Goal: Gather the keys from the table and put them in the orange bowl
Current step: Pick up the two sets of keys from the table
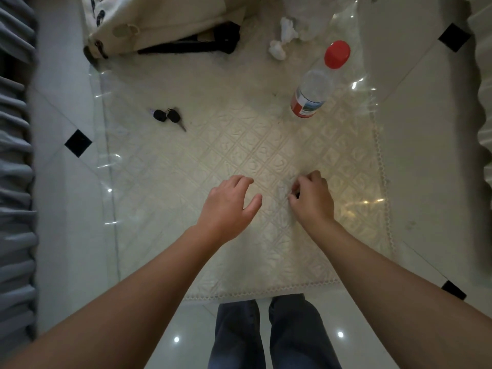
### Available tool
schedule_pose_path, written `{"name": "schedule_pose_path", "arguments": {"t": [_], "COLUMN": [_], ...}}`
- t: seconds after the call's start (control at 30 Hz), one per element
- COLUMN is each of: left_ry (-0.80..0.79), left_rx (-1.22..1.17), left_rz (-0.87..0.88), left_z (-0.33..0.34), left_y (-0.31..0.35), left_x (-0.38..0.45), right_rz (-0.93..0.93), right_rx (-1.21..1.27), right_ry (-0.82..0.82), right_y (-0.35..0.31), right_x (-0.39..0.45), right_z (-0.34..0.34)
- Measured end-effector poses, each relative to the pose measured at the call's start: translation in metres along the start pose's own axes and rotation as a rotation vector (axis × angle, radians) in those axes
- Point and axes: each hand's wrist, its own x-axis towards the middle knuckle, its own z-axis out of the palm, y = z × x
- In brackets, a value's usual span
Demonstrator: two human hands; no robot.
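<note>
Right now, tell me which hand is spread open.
The left hand: its fingers are spread above the tablecloth. The right hand is curled shut.

Two bare hands hang over a white table (186,161). The left hand (229,206) is open. The right hand (312,199) is curled up tight. Black keys (169,117) lie far off. A bottle (315,89) stands near some tissues (283,38).

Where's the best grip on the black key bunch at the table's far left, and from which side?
Judging by its pose, pinch the two black fob heads of the key bunch from above. They lie flat, side by side, and are the bulkiest part; the thin metal blade pointing toward the person offers little to hold. The left hand, open, looks nearer to it.
</note>
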Motion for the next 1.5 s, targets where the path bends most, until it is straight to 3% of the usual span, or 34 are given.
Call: {"name": "schedule_pose_path", "arguments": {"t": [0.2,0.33,0.53,0.73,1.2,1.5], "left_ry": [0.033,0.040,0.038,0.047,0.138,0.098], "left_rx": [-0.028,-0.043,-0.037,-0.014,0.054,0.212], "left_rz": [-0.040,-0.036,-0.012,0.003,-0.051,-0.010], "left_z": [-0.005,0.000,0.008,0.013,-0.020,-0.049], "left_y": [-0.021,-0.024,-0.027,-0.034,-0.076,-0.114], "left_x": [-0.010,-0.018,-0.030,-0.040,-0.038,0.004], "right_rz": [-0.059,-0.147,-0.120,-0.115,-0.068,-0.159], "right_rx": [0.230,0.150,-0.004,0.053,0.458,0.371], "right_ry": [0.010,0.064,0.032,0.032,-0.015,0.041], "right_y": [-0.008,-0.008,-0.002,-0.011,-0.073,-0.117], "right_x": [-0.008,-0.023,-0.033,-0.036,-0.024,0.003], "right_z": [0.003,0.005,0.009,0.015,0.022,0.011]}}
